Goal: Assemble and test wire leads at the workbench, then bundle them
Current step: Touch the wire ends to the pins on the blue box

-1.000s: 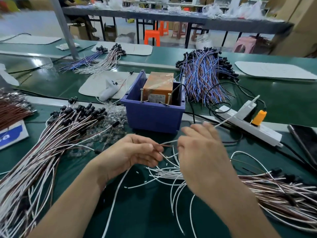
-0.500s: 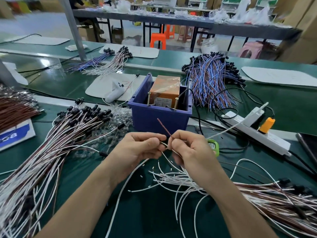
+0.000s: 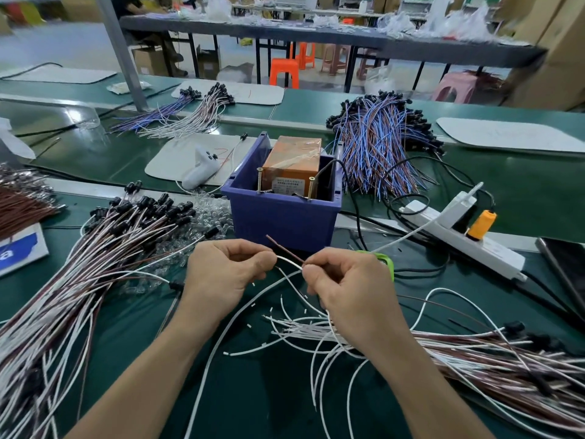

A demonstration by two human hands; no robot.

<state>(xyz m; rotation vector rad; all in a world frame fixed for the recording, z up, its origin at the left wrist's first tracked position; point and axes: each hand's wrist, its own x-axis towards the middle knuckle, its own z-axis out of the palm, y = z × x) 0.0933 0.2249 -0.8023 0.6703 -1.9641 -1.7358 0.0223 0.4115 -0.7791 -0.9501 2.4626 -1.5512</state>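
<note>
My left hand (image 3: 226, 274) pinches the end of a white wire (image 3: 289, 262) in front of the blue bin. A few centimetres to its right, my right hand (image 3: 351, 286) pinches a thin brown wire (image 3: 283, 246) whose free end slants up to the left. The two wire ends meet between my fingertips. Part of a green tool (image 3: 386, 263) shows behind my right hand. Loose white wires (image 3: 294, 327) lie on the green bench under my hands. A heap of finished leads with black caps (image 3: 104, 248) fans out at the left.
A blue bin (image 3: 281, 217) holding an orange box (image 3: 292, 163) and two upright screws stands just behind my hands. A white power strip (image 3: 459, 239) with an orange plug lies at the right. A brown-and-white lead pile (image 3: 506, 359) lies at lower right, blue-and-brown leads (image 3: 376, 144) behind.
My right hand has come up off the loose wires holding a brown wire and moved next to my left hand. The wire ends have come together between my fingertips.
</note>
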